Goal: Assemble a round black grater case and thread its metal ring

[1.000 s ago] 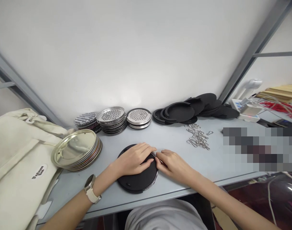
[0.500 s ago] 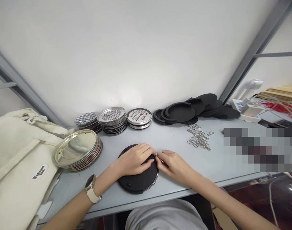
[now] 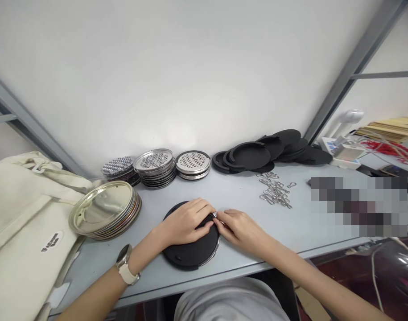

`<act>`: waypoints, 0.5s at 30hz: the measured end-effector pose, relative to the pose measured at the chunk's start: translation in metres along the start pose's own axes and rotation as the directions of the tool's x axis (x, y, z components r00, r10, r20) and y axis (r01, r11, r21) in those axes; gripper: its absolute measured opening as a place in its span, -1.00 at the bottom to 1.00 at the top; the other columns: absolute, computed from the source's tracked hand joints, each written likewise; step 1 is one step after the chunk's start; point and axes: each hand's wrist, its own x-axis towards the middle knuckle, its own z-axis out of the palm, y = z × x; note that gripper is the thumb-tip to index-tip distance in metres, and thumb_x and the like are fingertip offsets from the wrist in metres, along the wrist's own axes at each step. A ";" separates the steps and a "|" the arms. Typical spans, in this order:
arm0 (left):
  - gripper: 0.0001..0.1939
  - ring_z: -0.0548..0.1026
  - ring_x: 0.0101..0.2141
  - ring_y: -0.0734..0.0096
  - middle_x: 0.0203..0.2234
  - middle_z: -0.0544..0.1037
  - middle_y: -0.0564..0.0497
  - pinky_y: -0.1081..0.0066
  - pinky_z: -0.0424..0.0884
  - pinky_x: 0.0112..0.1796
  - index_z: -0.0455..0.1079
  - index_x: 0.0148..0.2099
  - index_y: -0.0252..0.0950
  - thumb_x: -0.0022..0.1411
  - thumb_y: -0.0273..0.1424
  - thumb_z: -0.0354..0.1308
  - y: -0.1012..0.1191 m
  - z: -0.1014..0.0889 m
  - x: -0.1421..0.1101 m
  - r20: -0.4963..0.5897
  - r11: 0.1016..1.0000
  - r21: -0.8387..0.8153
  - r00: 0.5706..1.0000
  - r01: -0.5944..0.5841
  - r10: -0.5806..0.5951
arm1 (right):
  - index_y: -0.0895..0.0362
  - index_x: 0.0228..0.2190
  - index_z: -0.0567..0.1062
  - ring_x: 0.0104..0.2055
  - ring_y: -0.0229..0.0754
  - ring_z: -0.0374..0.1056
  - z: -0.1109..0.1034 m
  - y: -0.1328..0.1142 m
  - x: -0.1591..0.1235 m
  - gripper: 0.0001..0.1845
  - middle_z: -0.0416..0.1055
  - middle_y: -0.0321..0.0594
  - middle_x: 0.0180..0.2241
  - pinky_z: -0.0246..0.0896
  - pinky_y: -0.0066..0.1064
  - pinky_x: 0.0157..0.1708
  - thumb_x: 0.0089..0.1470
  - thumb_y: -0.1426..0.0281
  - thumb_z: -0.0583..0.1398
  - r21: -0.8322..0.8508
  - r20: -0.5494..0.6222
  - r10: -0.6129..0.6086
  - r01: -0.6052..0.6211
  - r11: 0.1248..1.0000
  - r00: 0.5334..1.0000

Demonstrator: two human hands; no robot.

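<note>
A black round disc [image 3: 197, 249] with a shiny metal rim showing at its lower right lies near the table's front edge. Across its top rests my left hand [image 3: 190, 220], closed, thumb and fingers gripping the disc's upper right edge. At that same edge my right hand [image 3: 239, 229] is pinched around a small silvery piece [image 3: 215, 216] that looks like a metal clip; the fingers hide most of it. Both hands' fingertips nearly touch. Several metal clips [image 3: 275, 191] lie loose in a pile to the upper right of my right hand.
Perforated metal discs [image 3: 153, 160] stand in stacks by the wall, with black round holders [image 3: 250, 156] heaped to their right. Gold-coloured lids [image 3: 103, 207] are stacked at left beside a cream bag [image 3: 19, 214]. Boxes and cables [image 3: 347, 151] sit far right.
The whole view has shifted slightly. Both hands stay at the disc's upper right edge, with the right fingertips a little closer to the left ones.
</note>
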 end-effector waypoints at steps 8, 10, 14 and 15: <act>-0.80 0.37 -0.18 0.26 -0.23 0.41 -0.11 0.30 0.31 -0.14 0.27 -0.06 -0.33 0.32 -0.42 -0.09 -0.001 0.000 0.000 -0.002 1.000 0.010 1.000 -0.020 0.020 | 0.14 -0.30 0.30 -0.45 -0.21 0.26 -0.001 -0.001 0.000 -0.77 0.36 -0.22 -0.47 0.06 -0.42 -0.42 0.28 0.36 -0.11 0.015 0.012 -0.004 0.004 1.000 1.000; -0.79 0.38 -0.20 0.27 -0.25 0.43 -0.10 0.30 0.32 -0.15 0.28 -0.06 -0.33 0.33 -0.42 -0.10 -0.001 0.001 0.000 0.002 1.000 0.011 1.000 -0.023 0.023 | 0.13 -0.31 0.30 -0.45 -0.22 0.26 -0.002 -0.001 0.000 -0.77 0.36 -0.23 -0.47 0.05 -0.43 -0.42 0.28 0.37 -0.10 0.026 0.012 -0.004 0.003 1.000 1.000; -0.78 0.40 -0.19 0.27 -0.24 0.45 -0.09 0.29 0.31 -0.13 0.27 -0.04 -0.33 0.32 -0.42 -0.09 -0.001 0.002 -0.001 -0.006 1.000 -0.011 1.000 -0.009 0.009 | 0.13 -0.36 0.29 -0.48 -0.25 0.24 -0.002 -0.001 0.001 -0.78 0.34 -0.26 -0.49 0.04 -0.44 -0.44 0.27 0.38 -0.08 0.041 0.013 0.008 -0.008 0.999 1.000; -0.78 0.40 -0.18 0.27 -0.23 0.45 -0.09 0.28 0.31 -0.12 0.27 -0.03 -0.32 0.32 -0.42 -0.08 -0.002 0.002 -0.002 -0.010 1.000 -0.021 1.000 -0.004 0.004 | 0.12 -0.37 0.28 -0.48 -0.25 0.23 -0.001 0.000 0.002 -0.78 0.33 -0.27 -0.50 0.03 -0.44 -0.44 0.26 0.38 -0.08 0.045 0.012 0.010 -0.011 0.999 1.000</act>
